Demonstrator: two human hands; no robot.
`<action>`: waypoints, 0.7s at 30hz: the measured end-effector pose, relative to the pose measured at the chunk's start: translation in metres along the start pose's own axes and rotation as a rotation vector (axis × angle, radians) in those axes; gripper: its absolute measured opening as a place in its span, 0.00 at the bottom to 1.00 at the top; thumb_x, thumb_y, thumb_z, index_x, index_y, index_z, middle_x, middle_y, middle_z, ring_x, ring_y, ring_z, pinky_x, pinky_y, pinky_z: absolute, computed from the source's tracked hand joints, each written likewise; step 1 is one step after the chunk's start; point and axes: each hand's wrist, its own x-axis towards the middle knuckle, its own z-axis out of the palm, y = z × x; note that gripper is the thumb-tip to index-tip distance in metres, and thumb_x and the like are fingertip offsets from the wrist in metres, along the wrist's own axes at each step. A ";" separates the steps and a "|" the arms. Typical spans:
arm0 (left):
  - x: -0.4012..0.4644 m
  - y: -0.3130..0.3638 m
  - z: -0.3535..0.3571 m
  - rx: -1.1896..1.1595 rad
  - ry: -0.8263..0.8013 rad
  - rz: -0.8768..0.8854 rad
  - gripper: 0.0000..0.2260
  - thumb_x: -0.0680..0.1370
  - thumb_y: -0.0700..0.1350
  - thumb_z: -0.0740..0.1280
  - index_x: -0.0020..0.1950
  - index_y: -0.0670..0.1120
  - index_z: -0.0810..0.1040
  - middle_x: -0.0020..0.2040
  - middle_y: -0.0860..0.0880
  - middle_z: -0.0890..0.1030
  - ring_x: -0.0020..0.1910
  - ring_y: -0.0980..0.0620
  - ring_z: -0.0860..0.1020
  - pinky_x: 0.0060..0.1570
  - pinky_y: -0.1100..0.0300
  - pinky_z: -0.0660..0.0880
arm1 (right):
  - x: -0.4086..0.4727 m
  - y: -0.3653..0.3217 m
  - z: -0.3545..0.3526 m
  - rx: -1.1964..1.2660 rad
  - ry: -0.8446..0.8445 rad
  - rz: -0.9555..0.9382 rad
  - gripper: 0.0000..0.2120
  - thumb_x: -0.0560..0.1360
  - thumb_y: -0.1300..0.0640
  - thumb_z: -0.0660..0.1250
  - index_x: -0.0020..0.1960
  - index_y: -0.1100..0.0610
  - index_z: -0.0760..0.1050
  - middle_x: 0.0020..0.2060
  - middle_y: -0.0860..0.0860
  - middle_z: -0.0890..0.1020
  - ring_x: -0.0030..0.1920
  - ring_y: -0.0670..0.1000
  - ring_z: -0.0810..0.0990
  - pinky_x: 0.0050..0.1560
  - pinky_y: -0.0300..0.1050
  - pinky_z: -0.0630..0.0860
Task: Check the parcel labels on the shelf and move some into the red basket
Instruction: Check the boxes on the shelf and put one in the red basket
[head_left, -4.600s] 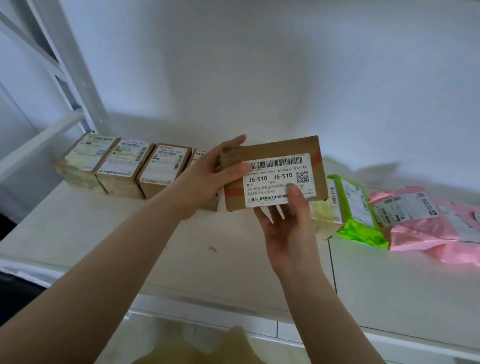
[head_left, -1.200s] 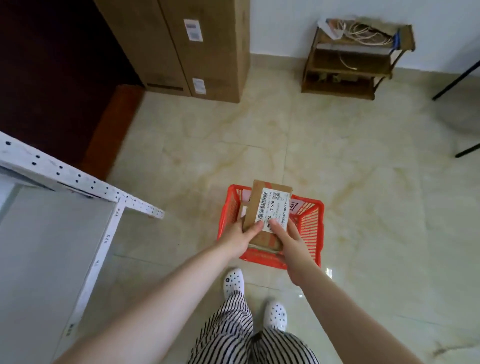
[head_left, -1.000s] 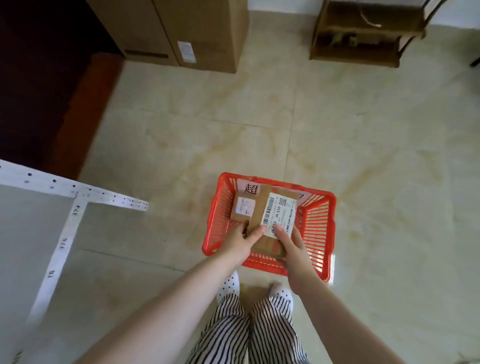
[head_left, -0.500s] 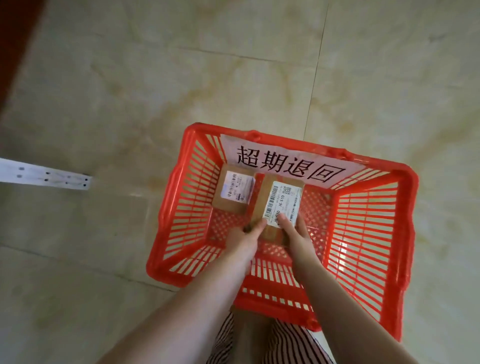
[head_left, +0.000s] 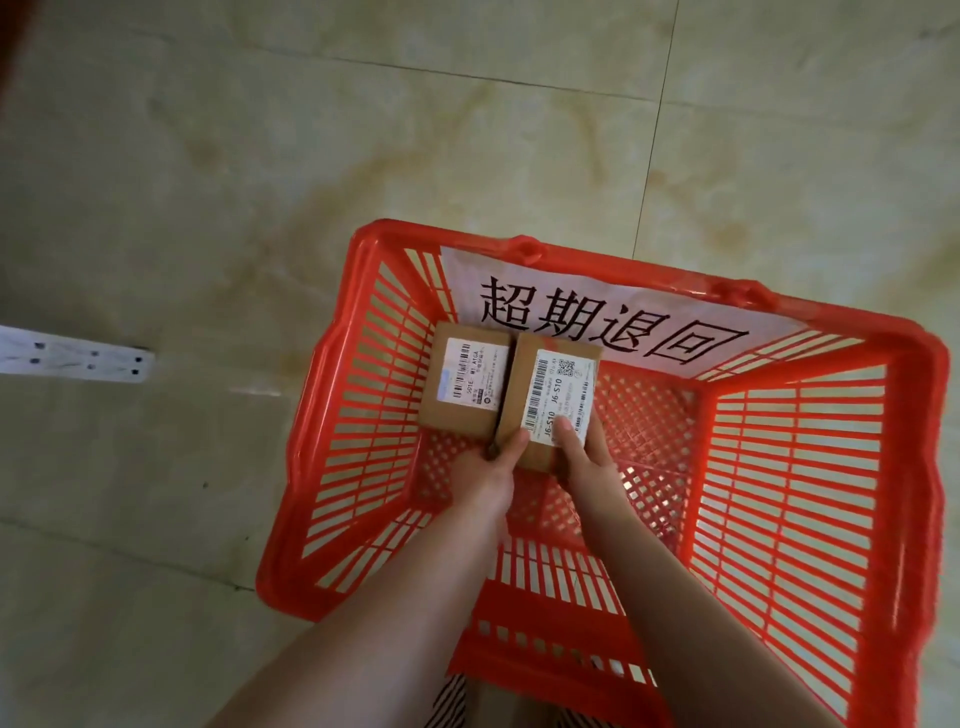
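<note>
Hands, left (head_left: 491, 462) and right (head_left: 584, 457), clutch parcel (head_left: 550, 400) labelled J6-S10 inside red basket (head_left: 810, 467) signed 超期退回.

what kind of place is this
Probably a parcel pickup or sorting point. A red basket on a tiled floor carries a paper sign in Chinese, and holds two cardboard parcels with barcoded shipping labels: one lying inside, one marked J6-S10 held by both hands.

Both forearms are bare, without sleeves, and black-and-white striped trousers (head_left: 451, 701) show at the bottom edge.
</note>
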 end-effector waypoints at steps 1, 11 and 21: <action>0.001 -0.001 0.000 -0.007 -0.009 0.003 0.19 0.73 0.52 0.73 0.60 0.44 0.81 0.56 0.47 0.83 0.58 0.48 0.79 0.63 0.53 0.73 | 0.000 -0.001 0.001 -0.010 -0.001 -0.008 0.26 0.81 0.47 0.63 0.77 0.41 0.63 0.66 0.47 0.79 0.66 0.50 0.77 0.69 0.55 0.74; -0.003 0.002 -0.006 -0.009 -0.071 -0.103 0.28 0.73 0.58 0.72 0.67 0.45 0.75 0.64 0.48 0.78 0.65 0.46 0.75 0.66 0.52 0.69 | -0.012 -0.008 0.001 -0.065 0.047 0.052 0.33 0.80 0.46 0.64 0.81 0.49 0.54 0.71 0.51 0.73 0.67 0.51 0.74 0.62 0.45 0.72; -0.117 0.057 -0.071 -0.075 -0.102 -0.192 0.23 0.72 0.56 0.73 0.57 0.41 0.77 0.56 0.44 0.82 0.56 0.45 0.80 0.62 0.48 0.76 | -0.138 -0.090 0.017 -0.200 0.175 0.218 0.23 0.76 0.43 0.69 0.65 0.55 0.75 0.55 0.55 0.84 0.51 0.57 0.85 0.55 0.58 0.82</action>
